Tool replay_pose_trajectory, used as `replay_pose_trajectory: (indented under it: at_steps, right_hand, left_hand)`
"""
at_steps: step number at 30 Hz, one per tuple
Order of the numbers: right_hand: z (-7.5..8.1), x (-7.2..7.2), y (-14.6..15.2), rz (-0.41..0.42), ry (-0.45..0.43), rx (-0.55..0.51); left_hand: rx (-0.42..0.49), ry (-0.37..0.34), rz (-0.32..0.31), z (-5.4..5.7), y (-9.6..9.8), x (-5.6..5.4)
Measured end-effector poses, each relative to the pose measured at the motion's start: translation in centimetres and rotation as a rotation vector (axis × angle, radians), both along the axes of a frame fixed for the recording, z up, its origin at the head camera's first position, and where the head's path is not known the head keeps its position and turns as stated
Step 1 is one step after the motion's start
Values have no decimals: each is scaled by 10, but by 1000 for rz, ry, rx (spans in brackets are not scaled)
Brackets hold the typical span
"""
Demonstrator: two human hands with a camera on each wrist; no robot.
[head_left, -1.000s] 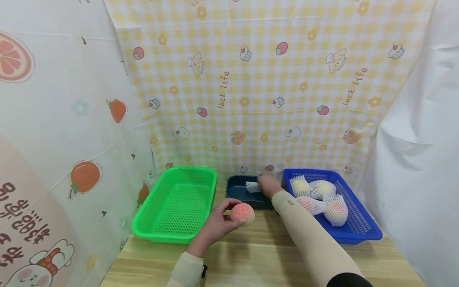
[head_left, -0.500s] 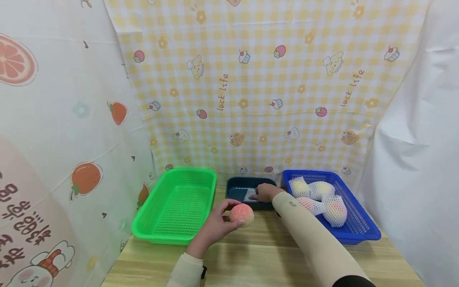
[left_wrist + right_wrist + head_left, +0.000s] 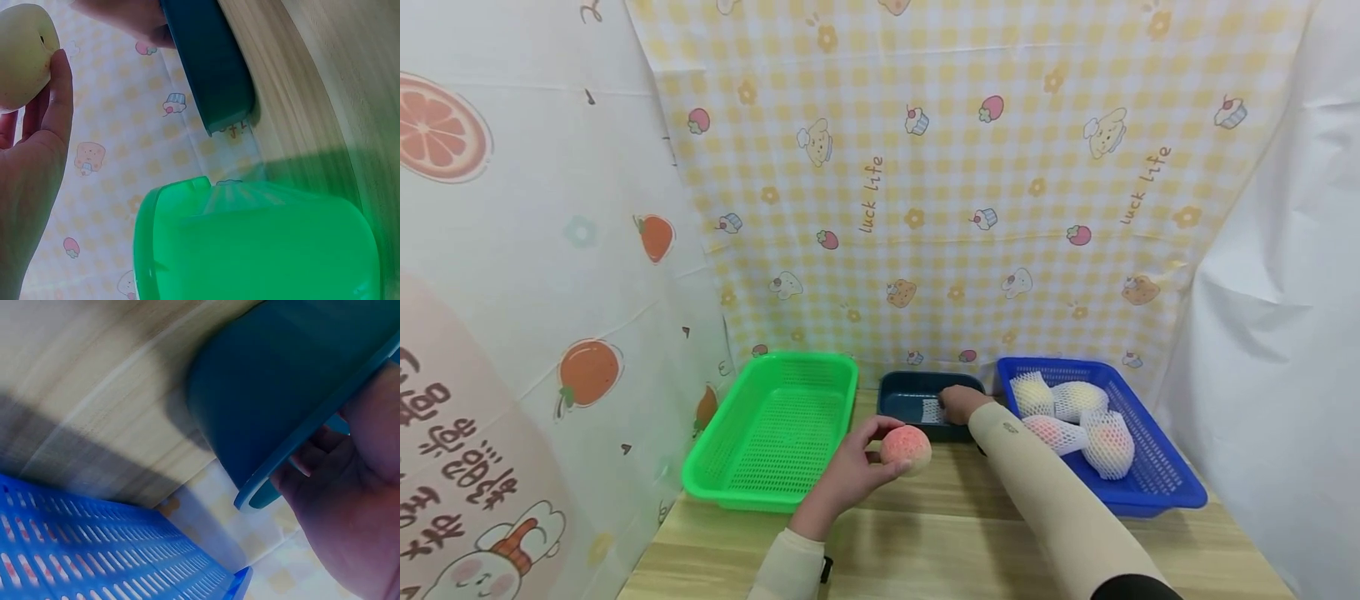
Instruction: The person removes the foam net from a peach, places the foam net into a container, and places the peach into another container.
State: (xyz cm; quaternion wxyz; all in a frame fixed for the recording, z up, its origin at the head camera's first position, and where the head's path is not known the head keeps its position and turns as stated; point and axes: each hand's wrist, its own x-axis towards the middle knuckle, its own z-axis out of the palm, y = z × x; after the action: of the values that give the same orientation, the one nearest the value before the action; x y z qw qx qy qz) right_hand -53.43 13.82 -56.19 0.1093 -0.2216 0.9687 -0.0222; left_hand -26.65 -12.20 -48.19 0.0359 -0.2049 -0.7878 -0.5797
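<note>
In the head view my left hand [image 3: 861, 462] holds a pink-and-cream peach [image 3: 907, 448] between thumb and fingers, above the table. The left wrist view shows the peach's pale side [image 3: 24, 56] with its stem hollow. My right hand [image 3: 964, 404] reaches into a dark teal tray [image 3: 898, 383] at the back middle. A white foam fruit net [image 3: 932, 410] lies in that tray, right beside the fingertips. In the right wrist view, the hand [image 3: 350, 494] crosses the tray's rim, and the tray wall hides the fingertips, so any grip on the net is unclear.
A green basket [image 3: 844, 408] with no fruit visible inside stands left of the tray. On the right, a blue basket [image 3: 1165, 458] holds several fruits in foam nets [image 3: 1108, 444]. Wooden tabletop [image 3: 940, 533] lies in front; a checked cloth [image 3: 955, 183] hangs behind.
My right hand has lowered into the tray, and the foam net now lies flatter on its floor. Over the last half second the fingers shifted slightly right. The left hand keeps holding the peach.
</note>
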Motion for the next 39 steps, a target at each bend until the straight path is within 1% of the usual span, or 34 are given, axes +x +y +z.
replay_pose_trajectory:
  at_steps: [2, 4, 6, 9, 12, 15, 19, 24, 27, 29, 34, 39]
  right_hand:
    - [9, 9, 0, -13, -17, 9]
    - [10, 12, 2, -8, -17, 15]
    - [17, 19, 3, -17, -23, 17]
    - [27, 28, 5, -6, -15, 24]
    - [48, 46, 3, -7, -18, 16]
    - [64, 58, 3, -24, -17, -24]
    - [79, 68, 4, -57, -17, -87]
    - [93, 76, 1, -37, 3, -127]
    - [103, 83, -2, -27, 28, -120]
    - [112, 90, -4, -16, 42, -120]
    - [135, 115, -7, 37, 85, -144]
    - [149, 146, -1, 87, 130, -198]
  left_hand:
    - [3, 1, 0, 0, 1, 0]
    - [6, -2, -1, 0, 2, 0]
    - [12, -4, -4, 0, 3, -1]
    - [19, -8, -8, 1, 4, 0]
    - [9, -5, -15, 1, 5, 0]
    - [-1, 0, -17, 1, 6, 0]
    - [-9, 11, -11, 2, 5, -1]
    - [1, 21, -23, 2, 4, -3]
    - [6, 17, -29, 3, 3, -3]
    - [5, 14, -32, 4, 3, -2]
    - [-9, 3, -30, 3, 4, -2]
    - [-16, -4, -40, 4, 6, -1]
